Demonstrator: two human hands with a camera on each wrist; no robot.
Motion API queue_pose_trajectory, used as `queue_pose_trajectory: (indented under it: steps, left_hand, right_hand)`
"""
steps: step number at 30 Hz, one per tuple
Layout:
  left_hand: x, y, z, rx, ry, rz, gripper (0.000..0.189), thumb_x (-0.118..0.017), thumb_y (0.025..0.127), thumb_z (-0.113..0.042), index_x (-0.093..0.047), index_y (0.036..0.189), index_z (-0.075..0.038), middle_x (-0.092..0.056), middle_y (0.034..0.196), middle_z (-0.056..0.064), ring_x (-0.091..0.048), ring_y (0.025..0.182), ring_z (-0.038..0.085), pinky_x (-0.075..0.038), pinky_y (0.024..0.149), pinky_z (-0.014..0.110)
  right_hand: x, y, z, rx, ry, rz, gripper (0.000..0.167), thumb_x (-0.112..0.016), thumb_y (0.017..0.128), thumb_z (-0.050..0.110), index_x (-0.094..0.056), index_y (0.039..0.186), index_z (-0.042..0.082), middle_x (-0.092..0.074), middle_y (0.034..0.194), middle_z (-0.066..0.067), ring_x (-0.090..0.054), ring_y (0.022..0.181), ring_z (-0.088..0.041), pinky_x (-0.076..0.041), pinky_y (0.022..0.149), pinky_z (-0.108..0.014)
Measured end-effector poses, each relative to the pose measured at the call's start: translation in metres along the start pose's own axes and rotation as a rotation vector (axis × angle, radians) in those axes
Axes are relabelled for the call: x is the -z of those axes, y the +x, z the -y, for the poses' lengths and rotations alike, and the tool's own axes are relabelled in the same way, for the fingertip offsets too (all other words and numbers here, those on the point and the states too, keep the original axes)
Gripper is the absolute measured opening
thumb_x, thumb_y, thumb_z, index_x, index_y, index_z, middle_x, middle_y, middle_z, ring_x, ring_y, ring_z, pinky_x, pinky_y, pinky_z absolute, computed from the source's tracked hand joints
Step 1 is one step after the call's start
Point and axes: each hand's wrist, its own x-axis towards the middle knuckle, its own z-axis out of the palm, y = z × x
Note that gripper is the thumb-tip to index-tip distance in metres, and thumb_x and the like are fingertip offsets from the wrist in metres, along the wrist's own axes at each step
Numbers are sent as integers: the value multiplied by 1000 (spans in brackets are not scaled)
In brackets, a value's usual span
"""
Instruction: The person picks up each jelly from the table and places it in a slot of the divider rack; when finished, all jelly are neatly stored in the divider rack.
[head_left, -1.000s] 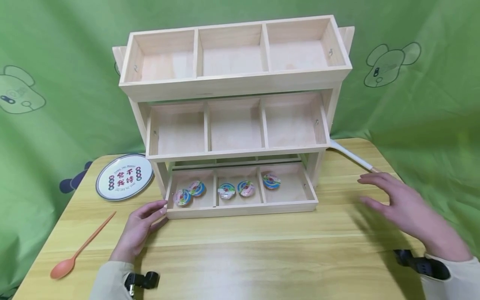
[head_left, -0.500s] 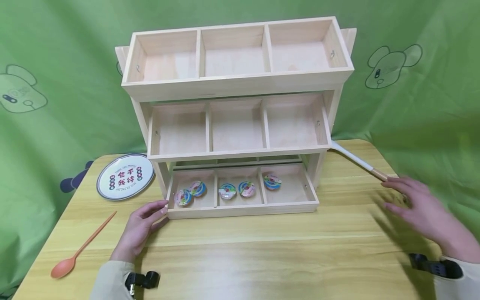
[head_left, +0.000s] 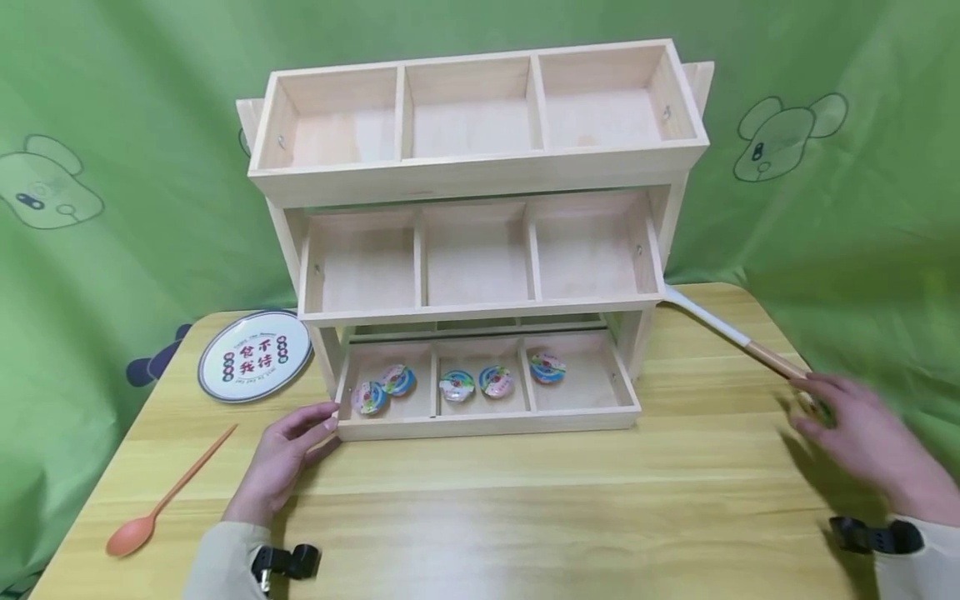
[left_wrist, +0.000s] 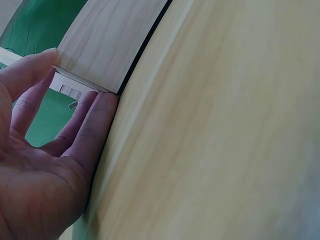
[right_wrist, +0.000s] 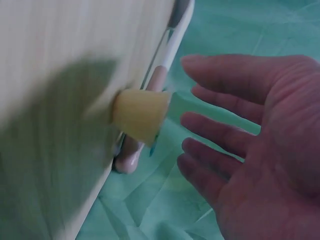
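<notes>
My left hand (head_left: 281, 458) touches the left front corner of the lowest wooden tray (head_left: 480, 427). In the left wrist view its thumb and fingertips rest at the end of the tray's front board (left_wrist: 110, 45). Small jelly cups (head_left: 497, 382) with printed lids lie in the tray: two left, two middle, one right. My right hand (head_left: 862, 437) hovers at the table's right side, fingers apart. In the right wrist view a yellow jelly cup (right_wrist: 142, 115) stands before its fingertips, with a gap between. Behind this cup lies a white utensil with a wooden handle (right_wrist: 159, 75).
The three-tier wooden rack stands at the back; its middle tray (head_left: 476, 258) and top tray (head_left: 472, 108) each have three compartments. At left lie a white plate (head_left: 255, 387) with red characters and an orange spoon (head_left: 135, 533). A green curtain (head_left: 847, 250) hangs behind the table.
My right hand has moved right and slightly down, toward the yellow jelly cup by the wooden handle. My left hand stays at the tray corner. The head view has shifted slightly.
</notes>
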Motion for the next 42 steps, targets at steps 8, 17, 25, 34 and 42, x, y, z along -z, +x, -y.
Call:
queue_pose_trajectory:
  steps: [8,17,25,34,42]
  left_hand:
    - [2,0,-1,-10,2,4,34,-70,90,-6,-63,122,3,-54,125,12,-60,109,18,-52,98,37]
    - [-1,1,-1,-9,9,2,35,-69,91,-5,-61,124,5,-53,126,14,-60,109,19,-52,98,36]
    - [-1,1,0,-6,4,3,33,-70,90,-6,-64,122,1,-54,126,13,-60,109,19,-52,98,37]
    - [0,2,1,4,-8,-2,32,-70,90,-5,-65,121,0,-53,128,14,-60,110,18,-52,98,37]
    - [1,-1,1,-4,6,1,31,-70,91,-6,-65,121,0,-54,127,13,-60,109,18,-52,98,36]
  right_hand:
    - [-2,1,-5,-8,-33,25,47,-69,86,4,-48,126,-10,-41,122,-40,-36,106,-62,-30,83,-80]
    - [-3,-2,-9,-23,-35,22,46,-69,82,-2,-50,123,-12,-44,117,-39,-42,100,-61,-34,81,-78]
    - [-1,0,-5,-36,-47,29,46,-72,80,1,-53,121,-10,-46,113,-40,-45,97,-61,-39,76,-76]
    - [7,8,14,16,-36,-8,43,-77,77,4,-59,115,-7,-53,102,-34,-54,87,-53,-46,67,-68]
    - [11,10,36,71,-24,-28,46,-78,78,5,-59,118,-4,-55,105,-30,-56,87,-49,-46,67,-66]
